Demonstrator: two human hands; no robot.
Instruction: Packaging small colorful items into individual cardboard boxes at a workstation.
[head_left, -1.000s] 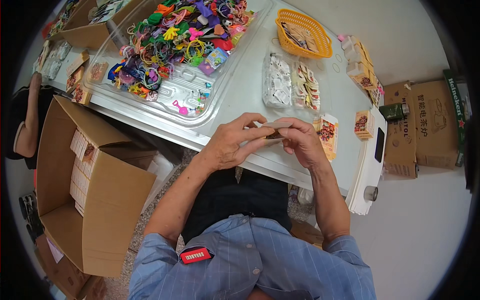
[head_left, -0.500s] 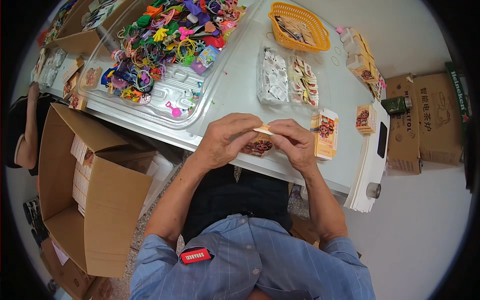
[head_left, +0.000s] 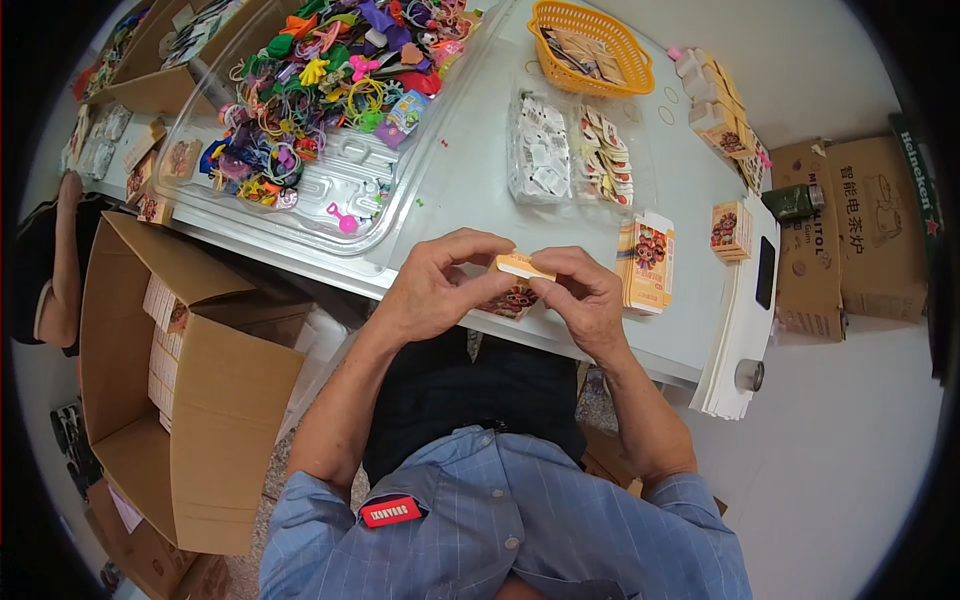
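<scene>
Both hands are on it: the small box, orange with a white edge at its top, sits between them over the near edge of the tabletop. The left hand comes in from nine o'clock, fingers curled and nearly closed, gripping the box's left side. Over at three, the right hand has its thumb and fingers pinched on the right end of the top. Just beyond that hand, also at three, a stack of flat cartons; farther off, past two o'clock, a short pile of boxes. Straight up at twelve, white packets lie next to printed cards, with the yellow basket beyond, nearer one. Ten o'clock: a clear tray heaped with bright toys. Down at eight, a big cardboard box gapes open.
</scene>
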